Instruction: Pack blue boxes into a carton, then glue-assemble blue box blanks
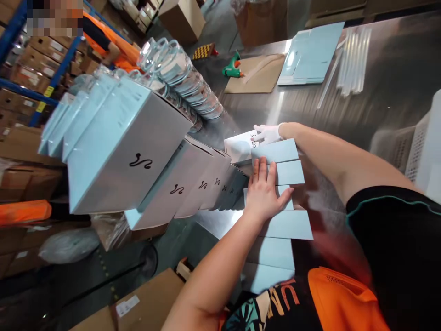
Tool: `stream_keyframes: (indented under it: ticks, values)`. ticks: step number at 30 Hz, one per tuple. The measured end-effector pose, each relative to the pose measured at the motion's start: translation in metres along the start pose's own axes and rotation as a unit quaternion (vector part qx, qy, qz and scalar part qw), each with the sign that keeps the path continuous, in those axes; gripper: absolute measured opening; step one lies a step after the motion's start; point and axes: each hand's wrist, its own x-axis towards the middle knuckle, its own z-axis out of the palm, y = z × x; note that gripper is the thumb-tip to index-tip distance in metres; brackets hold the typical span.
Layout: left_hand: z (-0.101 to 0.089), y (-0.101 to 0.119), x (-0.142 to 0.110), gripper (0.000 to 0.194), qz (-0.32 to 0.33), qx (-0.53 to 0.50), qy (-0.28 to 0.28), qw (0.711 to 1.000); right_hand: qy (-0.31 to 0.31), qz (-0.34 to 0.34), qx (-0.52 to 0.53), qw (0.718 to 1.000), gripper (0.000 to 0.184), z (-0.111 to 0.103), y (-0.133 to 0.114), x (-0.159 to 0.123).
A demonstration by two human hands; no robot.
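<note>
Left hand (265, 191) spread flat, palm down, fingers straight and close together, gripping nothing, just pressing on a fanned run of pale blue sheets (291, 174) along the near edge of the steel table (344, 110). Right hand (268, 133), in a white glove, reaching past the far end of that run, fingers laid on a small white box (237, 148); hard to tell whether closed round its edge or only resting on top. Sheets overlapping like shingles from near to far, the far ones under the left fingertips, the near ones running down toward the body. Probably best to keep the left palm broad and level, so that the fan stays put and no single sheet skates on the smooth metal; pressing with fingertips alone would likely let the lower sheets creep. Better to move the white box with a light touch of the glove, and to keep it square to the top sheet's far edge, not skewed. Worth minding the left: a long leaning row of pale blue boxes (138, 151) with a black squiggle mark just beside the hands, and behind it a slumped stack of clear trays (186, 78), both easy to nudge with an elbow. Well apart at the far side: green glue gun (231, 69) on brown card (258, 73), more flat blue sheets, clear glue sticks (354, 59). Far left, another person in orange (110, 43).
</note>
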Motion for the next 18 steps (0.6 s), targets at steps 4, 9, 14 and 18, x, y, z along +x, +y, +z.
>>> stream_keyframes:
  ticks: [4, 9, 14, 18]
  values:
    - [0.001, -0.001, 0.000, 0.093, 0.003, -0.006, 0.003, 1.000, 0.079, 0.024, -0.050, 0.995, 0.052, 0.000, 0.016, -0.029]
    - [0.003, -0.003, -0.001, 0.091, 0.012, -0.018, 0.013, 1.000, 0.206, 0.149, -0.075, 0.964, 0.067, -0.004, 0.034, -0.079]
    - [0.003, -0.004, -0.002, 0.089, 0.009, -0.020, 0.016, 1.000, 0.236, 0.264, -0.036, 0.935, 0.093, 0.005, 0.013, -0.094]
    - [0.004, -0.005, -0.002, 0.089, 0.010, -0.020, 0.016, 1.000, 0.172, 0.215, -0.030, 0.961, 0.064, 0.003, 0.004, -0.090]
